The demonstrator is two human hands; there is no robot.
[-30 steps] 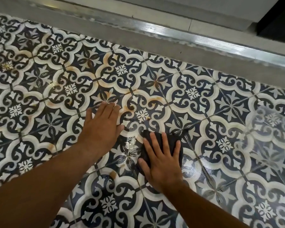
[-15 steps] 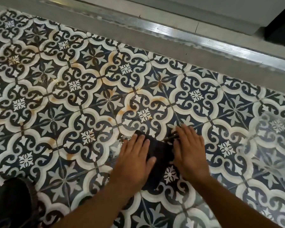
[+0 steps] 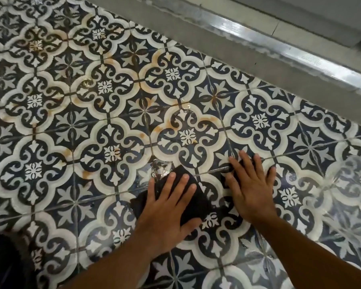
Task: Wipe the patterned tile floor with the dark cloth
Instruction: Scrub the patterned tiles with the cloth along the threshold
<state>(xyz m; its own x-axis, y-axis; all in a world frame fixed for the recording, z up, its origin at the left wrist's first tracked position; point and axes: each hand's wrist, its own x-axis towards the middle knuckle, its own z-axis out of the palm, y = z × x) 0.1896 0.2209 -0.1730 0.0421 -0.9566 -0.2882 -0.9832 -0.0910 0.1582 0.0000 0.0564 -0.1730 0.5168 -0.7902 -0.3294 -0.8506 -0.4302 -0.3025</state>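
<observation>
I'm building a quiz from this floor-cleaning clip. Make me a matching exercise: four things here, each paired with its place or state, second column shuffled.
Things:
1. left hand
2. right hand
3. dark cloth
4. metal track

Places or states:
A. runs along the far edge of the tiles
B. flat, palm on the cloth's left part
C. lies spread on the wet tiles
D. pressed flat at the cloth's right edge

Pairs: 1-B, 2-D, 3-C, 4-A

Soft daylight — glare on wet tiles (image 3: 346, 184), blurred edges

Two hands, the left hand (image 3: 167, 207) and the right hand (image 3: 251, 188); one dark cloth (image 3: 193, 202).
</observation>
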